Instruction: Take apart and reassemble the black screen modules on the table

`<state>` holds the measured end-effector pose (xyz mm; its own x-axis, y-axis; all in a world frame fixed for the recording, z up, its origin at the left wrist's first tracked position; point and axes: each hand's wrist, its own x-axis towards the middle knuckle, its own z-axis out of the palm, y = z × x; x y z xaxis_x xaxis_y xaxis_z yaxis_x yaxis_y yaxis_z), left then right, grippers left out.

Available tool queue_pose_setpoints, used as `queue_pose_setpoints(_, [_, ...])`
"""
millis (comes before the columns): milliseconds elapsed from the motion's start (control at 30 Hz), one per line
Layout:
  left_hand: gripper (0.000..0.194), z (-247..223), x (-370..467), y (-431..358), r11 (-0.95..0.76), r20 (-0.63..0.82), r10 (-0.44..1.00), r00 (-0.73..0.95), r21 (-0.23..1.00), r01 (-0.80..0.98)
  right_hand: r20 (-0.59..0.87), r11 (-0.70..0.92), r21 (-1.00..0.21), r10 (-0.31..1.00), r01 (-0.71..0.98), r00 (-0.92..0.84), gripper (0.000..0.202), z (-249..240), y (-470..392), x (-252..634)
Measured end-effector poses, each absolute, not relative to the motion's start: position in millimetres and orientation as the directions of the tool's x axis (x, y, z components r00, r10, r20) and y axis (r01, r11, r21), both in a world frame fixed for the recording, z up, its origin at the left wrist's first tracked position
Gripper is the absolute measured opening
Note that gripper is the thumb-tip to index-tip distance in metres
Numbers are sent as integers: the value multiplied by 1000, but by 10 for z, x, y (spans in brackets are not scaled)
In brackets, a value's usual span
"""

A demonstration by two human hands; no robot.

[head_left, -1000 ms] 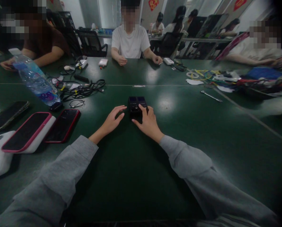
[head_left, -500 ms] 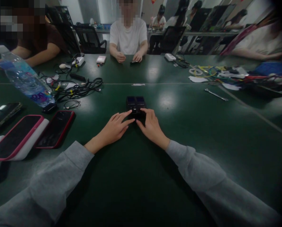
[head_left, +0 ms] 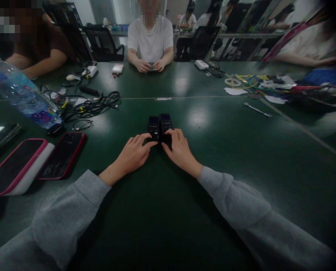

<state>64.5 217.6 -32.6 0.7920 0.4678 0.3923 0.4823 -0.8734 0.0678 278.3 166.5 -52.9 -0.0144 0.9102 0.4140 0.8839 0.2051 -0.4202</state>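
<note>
Two small black devices with dark screens at their far ends stand side by side in the middle of the dark green table (head_left: 162,210). The left black device (head_left: 154,126) has its near end between the thumb and fingers of my left hand (head_left: 135,150). My right hand (head_left: 180,150) holds the near end of the right black device (head_left: 166,121), fingers over its top and thumb at the front. A narrow gap shows between the devices. My fingers cover part of their near ends, and their exact kind cannot be made out.
A tilted plastic water bottle (head_left: 23,94), tangled black cables (head_left: 97,105) and several phones, one a red-edged phone (head_left: 63,156), lie left. A wrench (head_left: 257,109) and a wire pile (head_left: 283,84) lie right. A person in a white shirt (head_left: 150,39) sits opposite, handling something small.
The two black devices, closely side by side before, now stand slightly apart and angled. My left hand has shifted a little left with its device. My right hand has barely moved.
</note>
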Motion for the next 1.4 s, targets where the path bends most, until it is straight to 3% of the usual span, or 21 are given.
queue_pose_setpoints(533, [25,-365,629,2224,-852,519,452,726,9,524,412,201,-424,911,883,-10,38,-542,1671,2793])
queue_pose_setpoints(767, [22,-345,637,2208,-815,504,481,717,-43,577,414,197,-407,910,892,-12,38,-536,1672,2784])
queue_pose_setpoints(1067, [17,-360,597,2244,-855,594,466,656,112,506,403,186,-395,915,899,-12,39,-527,1664,2782])
queue_pose_setpoints(1400, [18,-392,542,2272,-839,835,359,417,94,536,403,205,-395,915,896,-32,42,-554,1663,2802])
